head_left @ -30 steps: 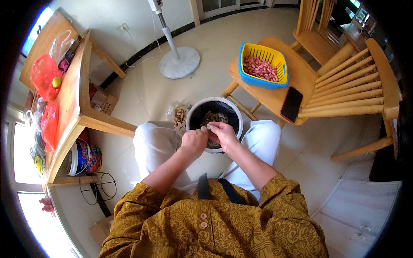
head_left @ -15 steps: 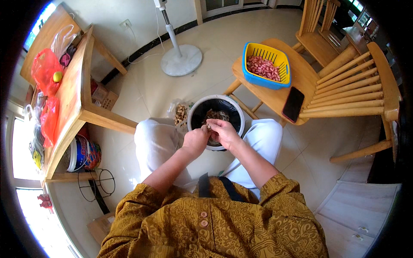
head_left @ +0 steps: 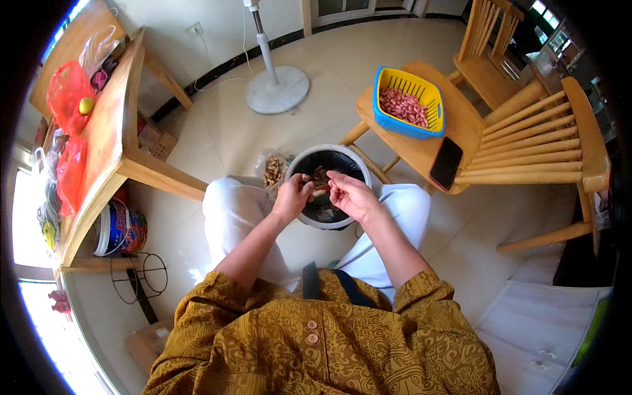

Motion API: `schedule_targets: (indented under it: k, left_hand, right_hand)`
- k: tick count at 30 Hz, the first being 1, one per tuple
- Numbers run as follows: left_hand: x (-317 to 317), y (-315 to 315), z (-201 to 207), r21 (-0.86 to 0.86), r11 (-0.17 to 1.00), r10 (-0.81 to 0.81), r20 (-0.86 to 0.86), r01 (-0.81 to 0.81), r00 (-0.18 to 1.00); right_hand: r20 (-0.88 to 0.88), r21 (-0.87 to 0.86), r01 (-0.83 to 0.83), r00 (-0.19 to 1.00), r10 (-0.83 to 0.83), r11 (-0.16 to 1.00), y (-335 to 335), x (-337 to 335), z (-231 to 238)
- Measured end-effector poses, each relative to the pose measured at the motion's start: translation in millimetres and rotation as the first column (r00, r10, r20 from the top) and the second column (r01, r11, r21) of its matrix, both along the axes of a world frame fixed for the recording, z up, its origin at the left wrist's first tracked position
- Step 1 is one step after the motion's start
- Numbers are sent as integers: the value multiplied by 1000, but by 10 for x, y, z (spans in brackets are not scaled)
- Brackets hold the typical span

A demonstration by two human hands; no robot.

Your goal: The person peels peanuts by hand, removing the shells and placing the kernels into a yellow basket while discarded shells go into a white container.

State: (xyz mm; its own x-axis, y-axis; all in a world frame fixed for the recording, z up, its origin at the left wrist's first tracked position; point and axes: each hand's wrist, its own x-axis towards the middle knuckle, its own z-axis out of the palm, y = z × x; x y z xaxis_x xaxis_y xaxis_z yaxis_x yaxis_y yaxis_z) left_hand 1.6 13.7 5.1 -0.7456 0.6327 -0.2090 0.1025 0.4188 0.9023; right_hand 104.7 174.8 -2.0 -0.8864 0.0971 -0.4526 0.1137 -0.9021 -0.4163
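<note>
Peanuts point(head_left: 273, 172) lie beside the bin point(head_left: 324, 148), long axes pointing various ways.

The two hands point(head_left: 293, 197) point(head_left: 354, 197) are apart over a black-lined white bucket point(head_left: 320, 224) beside bagged peanuts point(head_left: 272, 172).

The hands point(head_left: 293, 195) point(head_left: 353, 197) partly hide the lined bucket point(head_left: 320, 226); anything pinched is too small to tell. The far pedestal stand point(head_left: 277, 89) is cut off above.

We are holding our hands point(head_left: 294, 197) over a bin point(head_left: 329, 148), a peanut bag point(head_left: 273, 172) lying just left of it. Rightward, a chair point(head_left: 416, 157) is bearing a basket point(head_left: 409, 128) and, nearer us, a phone point(head_left: 446, 163); leftward, a surface point(head_left: 108, 131) is carrying bags point(head_left: 69, 102).
</note>
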Motion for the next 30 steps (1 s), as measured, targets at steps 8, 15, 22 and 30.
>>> schedule_targets:
  k: [8, 15, 22, 30]
  left_hand:
    - [145, -52, 101, 81, 976, 105, 646, -204, 756]
    - [-5, -150, -260, -17, 676, -100, 988, -737, -115]
    - [-33, -157, -54, -16, 601, -221, 958, -799, -185]
    - [81, 53, 289, 174, 443, -331, 944, -879, 20]
  right_hand:
    - [6, -233, 37, 999, -37, 972, 39, -29, 284]
    - [-395, 285, 491, 843, -366, 823, 899, -424, 1206]
    - [-415, 908, 289, 730, -544, -304, 1631, -648, 1439]
    - [-176, 955, 142, 978, 109, 260, -82, -118, 578]
